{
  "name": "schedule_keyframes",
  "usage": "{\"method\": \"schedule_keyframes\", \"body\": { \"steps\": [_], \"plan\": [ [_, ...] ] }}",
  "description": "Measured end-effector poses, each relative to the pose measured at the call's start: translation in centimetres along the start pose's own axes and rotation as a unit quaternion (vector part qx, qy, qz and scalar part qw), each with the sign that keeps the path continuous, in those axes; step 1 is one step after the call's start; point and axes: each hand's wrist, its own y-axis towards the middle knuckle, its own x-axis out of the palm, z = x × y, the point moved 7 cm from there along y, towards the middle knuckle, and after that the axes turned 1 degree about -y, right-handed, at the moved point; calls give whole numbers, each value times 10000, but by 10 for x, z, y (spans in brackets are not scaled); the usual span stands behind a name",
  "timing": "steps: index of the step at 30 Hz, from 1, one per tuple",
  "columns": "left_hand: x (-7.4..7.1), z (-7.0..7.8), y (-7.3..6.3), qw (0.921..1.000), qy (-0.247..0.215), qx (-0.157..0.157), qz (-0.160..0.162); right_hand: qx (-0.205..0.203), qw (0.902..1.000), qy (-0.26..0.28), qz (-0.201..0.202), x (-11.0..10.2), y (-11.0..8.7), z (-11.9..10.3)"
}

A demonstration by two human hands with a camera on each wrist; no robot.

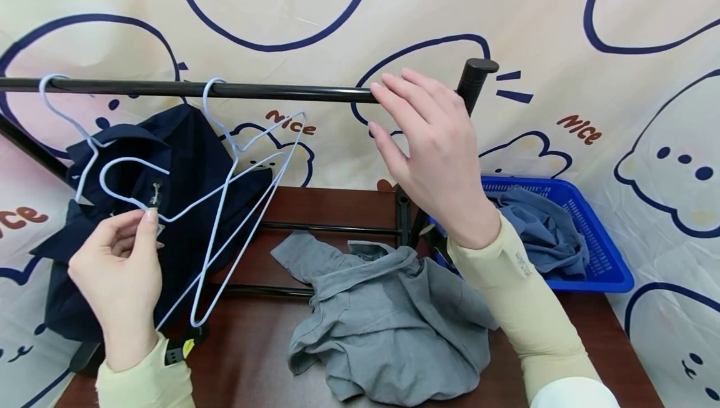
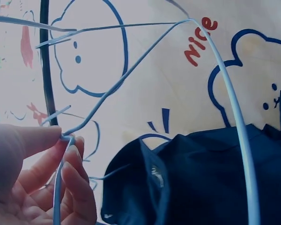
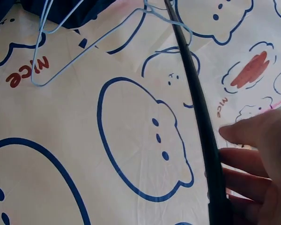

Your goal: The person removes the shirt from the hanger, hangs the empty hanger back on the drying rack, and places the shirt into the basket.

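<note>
My left hand (image 1: 120,270) pinches a light blue wire hanger (image 1: 126,159) near the base of its hook, between thumb and fingers. In the left wrist view the hanger's arm (image 2: 246,154) runs off at right. Behind this hand, a navy shirt (image 1: 188,139) hangs from the black rod (image 1: 292,92) on another blue hanger (image 1: 81,122). A second blue hanger (image 1: 206,102), bare, hooks over the rod and overlaps the held one in the head view. At the rod's right end my right hand (image 1: 435,145) has its fingers extended, fingertips right at the rod.
A crumpled grey shirt (image 1: 388,327) lies on the brown table (image 1: 247,345) below the rod. At the right stands a blue basket (image 1: 607,264) with blue-grey cloth (image 1: 545,233) inside. The rack's upright post (image 1: 474,83) rises beside my right hand; a patterned curtain hangs behind.
</note>
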Motion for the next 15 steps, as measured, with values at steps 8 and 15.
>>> {"method": "schedule_keyframes", "body": {
  "steps": [8, 15],
  "plan": [
    [-8, 12, 8, 9991, 306, -20, 307, 111, 9979, -123, 620, 5, 7, 2],
    [-10, 20, 18, 9983, 362, 223, 403, 556, 9919, -14, 1142, 11, 6, 4]
  ]
}}
